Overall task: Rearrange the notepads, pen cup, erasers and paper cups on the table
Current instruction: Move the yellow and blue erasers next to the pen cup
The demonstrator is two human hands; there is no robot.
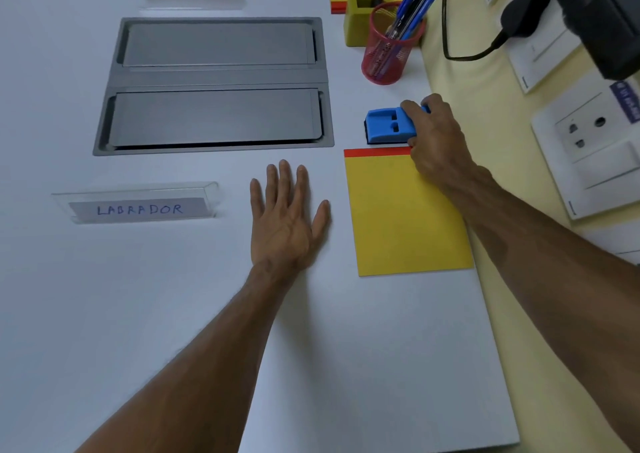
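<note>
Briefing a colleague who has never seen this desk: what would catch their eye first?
The right hand gripping a blue eraser near the table's right edge, just beyond a bright yellow notepad. The left hand lies flat and open beside that pad. Farther back stands a red mesh pen cup.

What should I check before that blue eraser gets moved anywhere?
1. Hold on the blue eraser: the right hand wraps its right end; firmness of the hold: cannot tell.
2. Left hand out of the way: ok, flat and open on the table, holding nothing.
3. Near yellow notepad clear of the eraser: ok by a narrow gap, though the right forearm lies across its corner.
4. Red pen cup upright: ok, pens inside.
5. Olive eraser position: ok, behind the cup, apparently touching it.
6. Paper cups located: not ok, none in view.
</note>
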